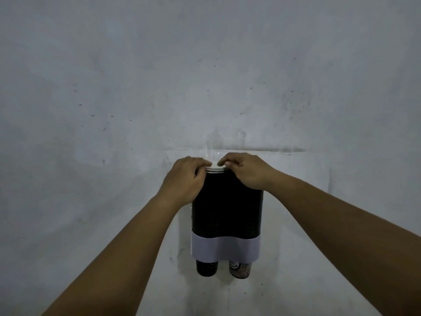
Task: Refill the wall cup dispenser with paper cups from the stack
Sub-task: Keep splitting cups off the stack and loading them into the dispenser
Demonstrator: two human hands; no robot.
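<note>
With my left hand (182, 176) and right hand (247, 171) pinching the white cup rims (215, 170) atop the wall dispenser (225, 215), uneven pressure could, I think, jam the stack.

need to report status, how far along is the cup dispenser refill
Done: both dispenser columns look packed with black cups. In hand: left hand and right hand pinch the white rim of the top cup. Left: seating it; any spare stack is out of view.
</note>
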